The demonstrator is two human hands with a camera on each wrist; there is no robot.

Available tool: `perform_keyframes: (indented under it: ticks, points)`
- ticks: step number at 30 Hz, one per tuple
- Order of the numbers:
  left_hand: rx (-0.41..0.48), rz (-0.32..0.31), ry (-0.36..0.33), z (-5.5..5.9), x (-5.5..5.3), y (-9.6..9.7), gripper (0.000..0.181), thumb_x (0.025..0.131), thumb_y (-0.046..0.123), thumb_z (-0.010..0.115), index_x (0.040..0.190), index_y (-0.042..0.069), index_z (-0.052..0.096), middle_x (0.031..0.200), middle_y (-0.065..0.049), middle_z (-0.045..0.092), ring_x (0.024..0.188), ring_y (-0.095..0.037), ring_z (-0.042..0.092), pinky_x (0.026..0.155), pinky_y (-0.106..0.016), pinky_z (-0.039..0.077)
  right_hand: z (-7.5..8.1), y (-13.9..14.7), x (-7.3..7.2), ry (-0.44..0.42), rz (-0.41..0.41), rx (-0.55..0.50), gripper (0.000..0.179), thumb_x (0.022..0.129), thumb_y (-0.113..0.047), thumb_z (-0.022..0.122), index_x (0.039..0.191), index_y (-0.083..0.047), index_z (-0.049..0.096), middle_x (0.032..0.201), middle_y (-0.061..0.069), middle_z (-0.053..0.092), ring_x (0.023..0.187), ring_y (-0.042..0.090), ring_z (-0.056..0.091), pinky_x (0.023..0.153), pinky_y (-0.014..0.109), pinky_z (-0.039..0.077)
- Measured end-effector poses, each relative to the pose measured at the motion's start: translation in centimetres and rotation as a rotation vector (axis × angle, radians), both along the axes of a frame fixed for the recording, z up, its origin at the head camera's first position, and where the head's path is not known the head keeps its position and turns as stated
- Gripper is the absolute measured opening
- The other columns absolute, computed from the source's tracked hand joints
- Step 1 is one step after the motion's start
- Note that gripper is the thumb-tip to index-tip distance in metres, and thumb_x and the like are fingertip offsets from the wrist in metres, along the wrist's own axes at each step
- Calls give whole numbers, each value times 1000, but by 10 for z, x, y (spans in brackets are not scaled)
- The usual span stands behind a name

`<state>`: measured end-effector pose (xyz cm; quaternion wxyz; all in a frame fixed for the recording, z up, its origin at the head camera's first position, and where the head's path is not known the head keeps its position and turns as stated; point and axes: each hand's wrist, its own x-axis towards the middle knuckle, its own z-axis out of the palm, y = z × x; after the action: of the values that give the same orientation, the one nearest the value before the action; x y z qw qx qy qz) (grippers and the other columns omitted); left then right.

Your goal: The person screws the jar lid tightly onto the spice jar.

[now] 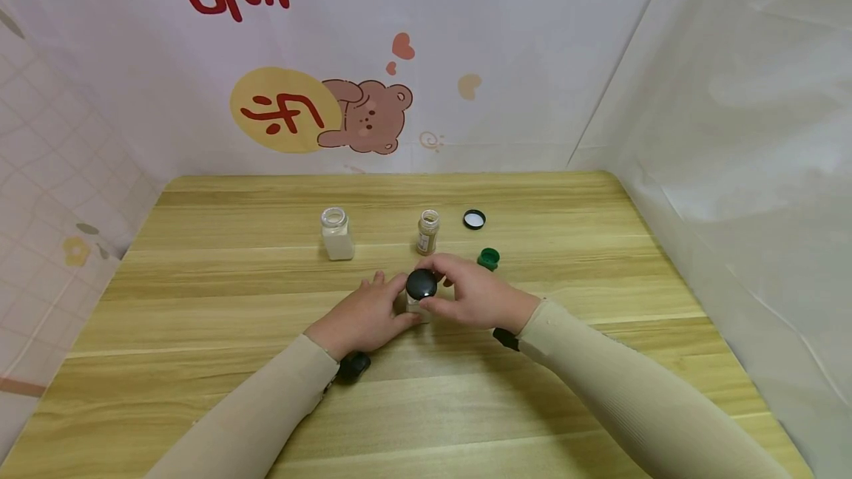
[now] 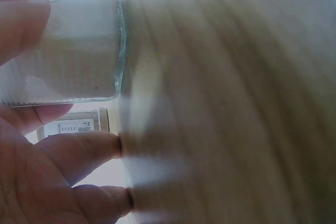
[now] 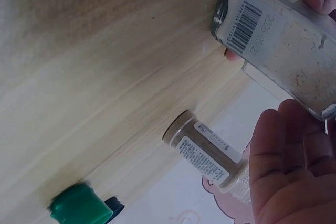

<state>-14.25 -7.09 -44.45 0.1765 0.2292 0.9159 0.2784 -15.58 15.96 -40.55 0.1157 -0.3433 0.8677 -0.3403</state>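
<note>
A square glass jar (image 2: 79, 51) with pale contents and a barcode label stands on the table between both hands. Its black lid (image 1: 421, 284) sits on top; whether it is screwed tight cannot be seen. My left hand (image 1: 366, 316) holds the jar's body between thumb and forefinger, while its other fingers spread toward the tabletop. From the right, my right hand (image 1: 482, 298) grips the lid by its rim with thumb and fingers. Just behind the hands stands a small uncapped spice bottle (image 1: 427, 233) with brownish contents, also visible in the right wrist view.
Another square glass jar (image 1: 338, 239), uncovered and holding white contents, stands behind the left hand. A green cap (image 1: 489, 259) lies behind the right hand, and farther back a loose black lid (image 1: 474, 219) shows its white inside. A printed curtain borders the wooden table (image 1: 566, 390).
</note>
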Motion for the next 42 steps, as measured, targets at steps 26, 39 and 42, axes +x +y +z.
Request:
perform_keyframes:
  ticks: [26, 39, 42]
  points:
    - [-6, 2, -13, 0, 0, 0, 65, 101, 53, 67, 156, 29, 44, 155, -19, 55, 153, -59, 26, 125, -71, 23, 2, 1, 2, 3, -3, -7, 57, 97, -18, 76, 147, -4, 52, 129, 6, 68, 114, 20, 67, 102, 49, 56]
    - [4, 0, -7, 0, 1, -1, 63, 101, 53, 66, 155, 29, 45, 153, -18, 57, 152, -59, 26, 125, -72, 22, 1, 0, 1, -12, -7, -18, 41, 97, -20, 77, 132, -9, 59, 122, 1, 69, 111, 19, 66, 101, 46, 57]
    - [3, -1, -7, 1, 1, -1, 62, 101, 53, 67, 154, 28, 46, 153, -19, 58, 153, -59, 26, 125, -71, 22, 2, 0, 2, -10, -7, -9, 52, 97, -21, 77, 142, -5, 55, 128, 4, 68, 113, 20, 67, 102, 47, 57]
